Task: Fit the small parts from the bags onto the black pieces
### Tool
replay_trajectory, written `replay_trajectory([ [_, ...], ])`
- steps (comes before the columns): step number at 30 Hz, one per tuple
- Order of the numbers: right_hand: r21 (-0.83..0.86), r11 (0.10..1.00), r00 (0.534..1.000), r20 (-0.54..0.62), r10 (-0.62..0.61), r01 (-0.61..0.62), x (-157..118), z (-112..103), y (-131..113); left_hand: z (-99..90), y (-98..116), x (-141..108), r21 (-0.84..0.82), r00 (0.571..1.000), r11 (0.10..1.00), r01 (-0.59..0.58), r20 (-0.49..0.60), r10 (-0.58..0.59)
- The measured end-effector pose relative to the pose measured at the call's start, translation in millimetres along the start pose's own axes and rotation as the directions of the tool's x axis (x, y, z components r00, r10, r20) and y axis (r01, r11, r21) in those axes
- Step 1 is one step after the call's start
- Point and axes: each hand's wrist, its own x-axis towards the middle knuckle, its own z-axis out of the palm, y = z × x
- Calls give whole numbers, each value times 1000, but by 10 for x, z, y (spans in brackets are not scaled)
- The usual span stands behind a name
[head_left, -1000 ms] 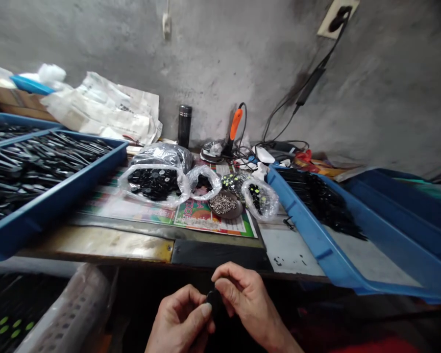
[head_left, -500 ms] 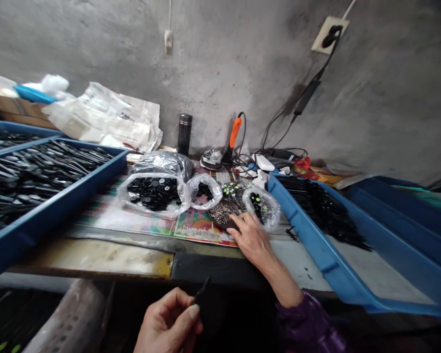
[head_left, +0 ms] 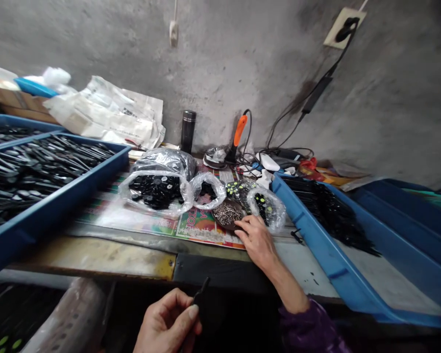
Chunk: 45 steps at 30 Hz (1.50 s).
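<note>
Though slim, black piece (head_left: pixel 201 292) aslant; rightward

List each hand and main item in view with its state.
Left hand, pinching a small black part.
Right hand, at the dish, grip unclear.
Dish, holding small metal pieces.
Largest clear bag, open, holding black discs.
Near left tray, full of black parts.
Near right tray, partly filled.
Orange-handled tool, standing, slightly tilted.
Black cylinder, upright.
Plug, in the socket.
</note>
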Motion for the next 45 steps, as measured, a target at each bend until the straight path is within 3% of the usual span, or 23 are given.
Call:
replay_trajectory([
  [7, 218, 975, 999, -19, 41, -35, 56, -16, 43, 48, 76, -102, -33, 1000, 999, -7, -16, 7],
  [11, 320, 947, 999, -25, 47, -37, 42, -91, -50, 94, 123, -136, -55, 1000, 998, -17, -19, 16],
  [19, 499, 866, 999, -34, -3, 19, -488, -341, -758, 113, 121, -160, -43, 999, 998, -51, -21, 50],
  [24, 614, 788, 1000, 19, 25, -32, -806, -389, -1117, 180, 158, -205, -19, 996, 999, -50, -71, 49],
  [30, 611, 791, 1000, -12, 4, 4, -905, -375, -1247, 225, 153, -256, 11, 993, 997, -82, -88, 83],
  [37, 536, 840, 994, -106, -32, 84, -943, -324, -1298, 185, 46, -247, 117, 973, 973, -198, -98, 210],
  [42, 518, 851, 993, -109, -42, 93, -977, -280, -1324, 89, -76, -249, 299, 934, 903, -307, -89, 347],
  [45, 501, 860, 992, -113, -50, 100, -983, -270, -1348, 56, -125, -259, 434, 886, 815, -385, -74, 458],
])
